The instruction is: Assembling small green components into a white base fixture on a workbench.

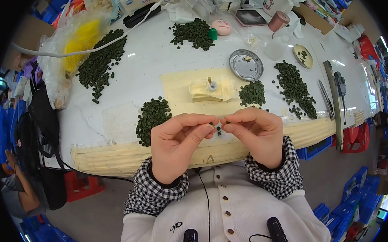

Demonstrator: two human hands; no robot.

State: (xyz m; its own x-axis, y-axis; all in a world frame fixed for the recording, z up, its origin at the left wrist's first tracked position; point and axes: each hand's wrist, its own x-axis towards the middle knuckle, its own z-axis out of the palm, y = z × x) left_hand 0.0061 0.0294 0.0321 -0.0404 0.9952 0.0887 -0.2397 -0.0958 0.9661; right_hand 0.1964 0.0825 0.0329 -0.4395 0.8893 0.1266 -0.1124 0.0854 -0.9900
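Note:
Near the table's front edge, my left hand (174, 141) and my right hand (261, 133) meet, fingertips almost touching. Each pinches thumb against forefinger. A tiny dark bit shows at each pinch, too small and covered to name. A few small dark pieces (219, 131) lie just below the fingertips. Beside my left hand is a pile of small dark green round pieces (152, 119); a smaller pile (252, 93) lies beyond my right hand. Straight ahead stands a small block wrapped in cream tape (201, 92), with a short upright peg (211, 84) on it.
More green piles lie at the far left (101, 60), far middle (193, 34) and right (294, 87). A round metal lid (246, 65) sits behind the block. Tweezers (326, 97) and a screwdriver (341, 91) lie at right. A white cable (89, 50) crosses the far left.

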